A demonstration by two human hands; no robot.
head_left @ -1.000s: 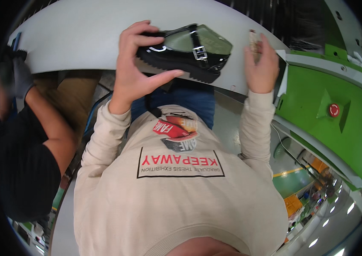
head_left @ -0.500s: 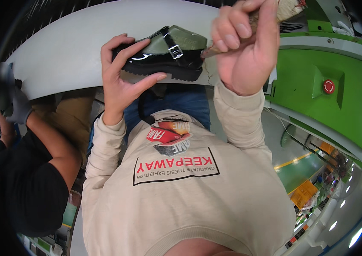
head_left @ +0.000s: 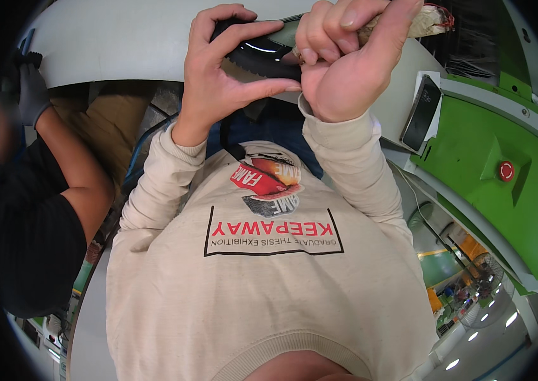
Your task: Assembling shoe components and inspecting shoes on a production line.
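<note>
A glossy black shoe (head_left: pixel 262 54) with a chunky ridged sole and a green section is at the top, over the white work surface. My left hand (head_left: pixel 218 76) is closed on one end of it, fingers over the top and thumb along the sole. My right hand (head_left: pixel 351 60) is wrapped round a slim tool (head_left: pixel 431 22) with a pale, wrapped-looking end and red strands. Its thin other end comes out by the fingers, against or close to the shoe's other end. My right hand hides much of the shoe, including the buckled strap seen earlier.
A phone (head_left: pixel 422 113) lies on white paper to the right. Beyond it is a green machine housing (head_left: pixel 472 146) with a red push button (head_left: pixel 505 171). At the left a co-worker's gloved hand (head_left: pixel 33 95) is near the table edge (head_left: pixel 110 79). A fan (head_left: pixel 484 286) stands lower right.
The view has shifted, bringing the phone into sight. Both hands are closer together, and my right hand now covers the buckle and much of the green section.
</note>
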